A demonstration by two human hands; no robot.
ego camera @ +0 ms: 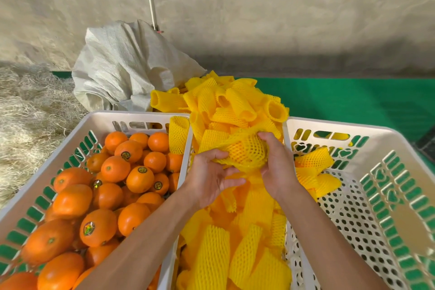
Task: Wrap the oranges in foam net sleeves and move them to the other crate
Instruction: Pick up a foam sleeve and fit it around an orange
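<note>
Both hands meet over the pile of yellow foam net sleeves [235, 106] between two white crates. A stretched yellow sleeve [247, 150] bulges round, and an orange seems to sit inside it. My left hand [211, 178] pinches the sleeve's lower left edge. My right hand [277, 162] curls round its right side. The left crate [77, 134] is full of several loose oranges [115, 168], some with stickers. The right crate [367, 207] holds a few yellow sleeves [313, 172] near its far left corner.
A crumpled white woven sack [122, 66] lies behind the left crate. Dry straw [26, 101] covers the ground at the left. A green mat [353, 99] runs behind the right crate, and a concrete wall [259, 7] stands at the back.
</note>
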